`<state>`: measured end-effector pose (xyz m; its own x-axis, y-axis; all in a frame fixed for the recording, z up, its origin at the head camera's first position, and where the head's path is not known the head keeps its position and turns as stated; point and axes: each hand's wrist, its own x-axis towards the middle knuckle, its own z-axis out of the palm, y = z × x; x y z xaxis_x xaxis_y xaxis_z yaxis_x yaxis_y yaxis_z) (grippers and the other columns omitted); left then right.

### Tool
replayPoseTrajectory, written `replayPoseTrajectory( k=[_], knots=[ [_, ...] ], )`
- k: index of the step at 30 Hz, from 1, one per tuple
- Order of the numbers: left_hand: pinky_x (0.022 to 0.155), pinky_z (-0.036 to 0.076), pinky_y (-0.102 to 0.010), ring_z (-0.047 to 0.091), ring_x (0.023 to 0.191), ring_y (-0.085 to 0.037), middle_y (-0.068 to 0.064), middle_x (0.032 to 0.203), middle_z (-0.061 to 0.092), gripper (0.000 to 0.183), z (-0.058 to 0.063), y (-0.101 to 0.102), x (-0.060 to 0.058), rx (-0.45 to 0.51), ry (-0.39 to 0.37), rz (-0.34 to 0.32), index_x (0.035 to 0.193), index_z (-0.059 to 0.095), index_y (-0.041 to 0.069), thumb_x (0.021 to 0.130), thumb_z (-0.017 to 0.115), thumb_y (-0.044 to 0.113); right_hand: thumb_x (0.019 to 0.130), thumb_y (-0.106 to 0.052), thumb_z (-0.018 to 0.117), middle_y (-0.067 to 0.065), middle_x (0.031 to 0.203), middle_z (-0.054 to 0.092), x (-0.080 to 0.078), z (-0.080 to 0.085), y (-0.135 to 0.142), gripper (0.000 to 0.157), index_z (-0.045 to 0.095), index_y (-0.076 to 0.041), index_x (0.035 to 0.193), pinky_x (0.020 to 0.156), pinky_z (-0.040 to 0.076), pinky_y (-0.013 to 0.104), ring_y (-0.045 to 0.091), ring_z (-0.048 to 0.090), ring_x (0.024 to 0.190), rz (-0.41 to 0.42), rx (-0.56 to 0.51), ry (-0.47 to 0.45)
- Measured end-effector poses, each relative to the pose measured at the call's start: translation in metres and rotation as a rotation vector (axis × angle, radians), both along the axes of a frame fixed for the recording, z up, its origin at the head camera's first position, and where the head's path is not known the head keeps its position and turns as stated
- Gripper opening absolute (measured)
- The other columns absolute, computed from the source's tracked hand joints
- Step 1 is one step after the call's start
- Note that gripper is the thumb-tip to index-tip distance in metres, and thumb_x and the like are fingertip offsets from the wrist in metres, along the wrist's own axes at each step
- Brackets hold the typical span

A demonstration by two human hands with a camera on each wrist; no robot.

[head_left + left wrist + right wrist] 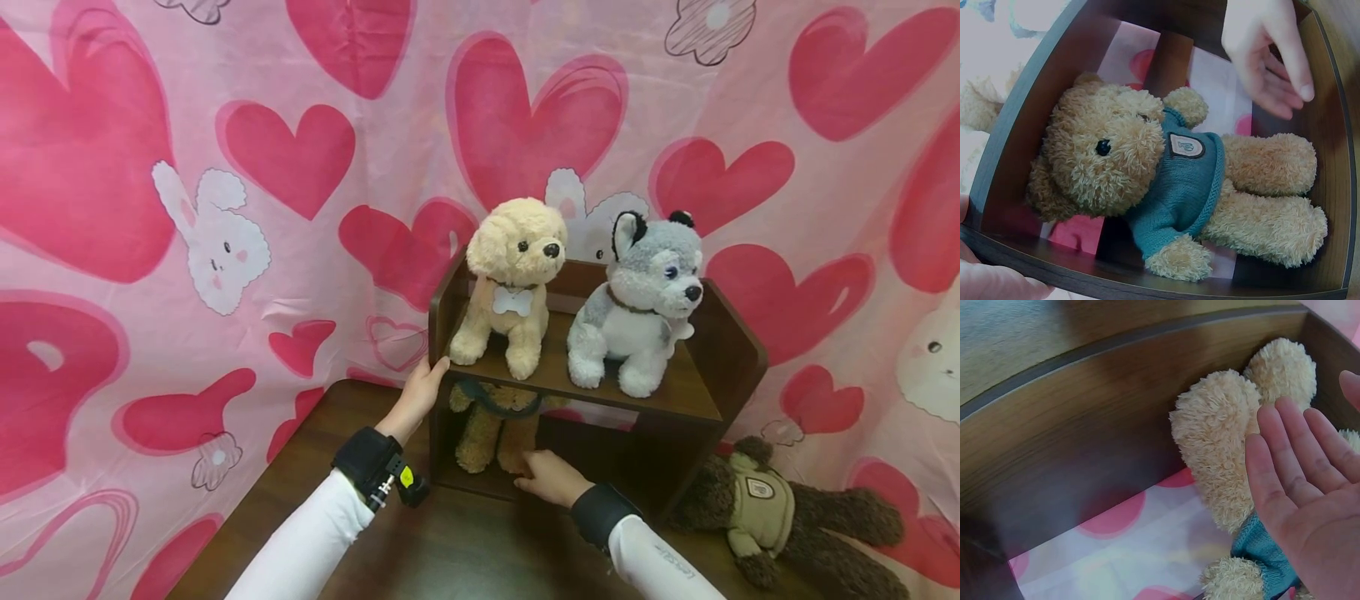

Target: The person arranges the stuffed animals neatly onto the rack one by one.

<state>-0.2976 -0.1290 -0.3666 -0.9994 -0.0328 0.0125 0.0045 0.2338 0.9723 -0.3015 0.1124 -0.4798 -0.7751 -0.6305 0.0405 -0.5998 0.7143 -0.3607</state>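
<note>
A light brown teddy bear (1104, 150) in a teal knitted sweater sits in the lower compartment of a dark wooden shelf (637, 404). My left hand (422, 385) holds the left front corner of the shelf, thumb at the front edge of the middle board. Beside the bear's legs, my right hand (555, 477) reaches to the lower compartment with its fingers extended; in the right wrist view its fingers (1297, 444) lie in front of the bear's body. On the middle board sit a cream plush dog (517, 283) and a grey-and-white plush husky (633, 308).
A dark brown teddy bear (765, 508) in an olive hoodie lies on the table to the right of the shelf. Pink fabric (300, 158) with hearts and rabbits hangs behind. The wooden table (300, 467) extends left of the shelf.
</note>
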Motion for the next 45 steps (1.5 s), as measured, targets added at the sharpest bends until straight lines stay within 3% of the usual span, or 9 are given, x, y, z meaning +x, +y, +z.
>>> replayPoseTrajectory(
  k=[11,27,30,34,37,45],
  knots=[
    [0.109,0.010,-0.050,0.004,0.136,-0.037,-0.026,0.148,0.003,0.066,-0.001,0.000,-0.002,0.014,0.007,-0.001,0.142,0.002,-0.008,0.099,0.035,0.030,0.081,-0.015,0.067,0.001,0.076,0.060,0.013,-0.003,0.029,0.018,0.061,-0.001,0.091,0.059,0.047,0.027,0.012,0.056,0.068,0.044,-0.008,-0.019],
    [0.107,0.014,-0.052,0.011,0.135,-0.037,-0.024,0.148,0.011,0.062,-0.003,0.000,-0.004,0.014,0.047,-0.024,0.144,0.007,-0.004,0.099,0.036,0.028,0.082,-0.020,0.067,0.001,0.080,0.060,0.025,0.009,0.059,0.022,0.061,-0.001,0.091,0.059,0.047,0.026,0.010,0.057,0.069,0.056,0.005,-0.056],
    [0.107,0.014,-0.053,0.011,0.135,-0.039,-0.027,0.147,0.011,0.060,0.007,0.002,0.005,0.021,0.055,-0.039,0.143,0.007,-0.006,0.099,0.036,0.024,0.082,-0.021,0.067,0.002,0.081,0.061,0.027,0.012,0.065,0.022,0.061,-0.002,0.091,0.059,0.047,0.025,0.010,0.057,0.070,0.063,0.001,-0.068],
    [0.107,0.015,-0.053,0.012,0.135,-0.039,-0.026,0.147,0.012,0.059,0.006,0.001,0.005,0.018,0.062,-0.041,0.143,0.008,-0.006,0.099,0.035,0.023,0.082,-0.021,0.066,0.001,0.082,0.062,0.029,0.017,0.072,0.022,0.061,-0.003,0.092,0.059,0.048,0.025,0.009,0.057,0.070,0.058,-0.009,-0.101],
    [0.107,0.016,-0.052,0.014,0.135,-0.036,-0.023,0.148,0.014,0.060,-0.004,0.000,-0.004,0.011,0.070,-0.035,0.144,0.009,-0.002,0.099,0.035,0.027,0.082,-0.022,0.066,0.000,0.080,0.062,0.032,0.021,0.079,0.022,0.061,-0.003,0.092,0.058,0.047,0.024,0.007,0.057,0.068,0.056,-0.020,-0.136],
    [0.107,0.016,-0.052,0.014,0.134,-0.038,-0.026,0.147,0.015,0.061,-0.005,-0.001,-0.005,-0.007,0.072,-0.019,0.143,0.010,-0.006,0.099,0.036,0.027,0.083,-0.027,0.065,-0.001,0.079,0.062,0.036,0.027,0.097,0.028,0.060,-0.002,0.094,0.057,0.046,0.024,0.007,0.057,0.068,0.024,-0.061,-0.216]
  ],
)
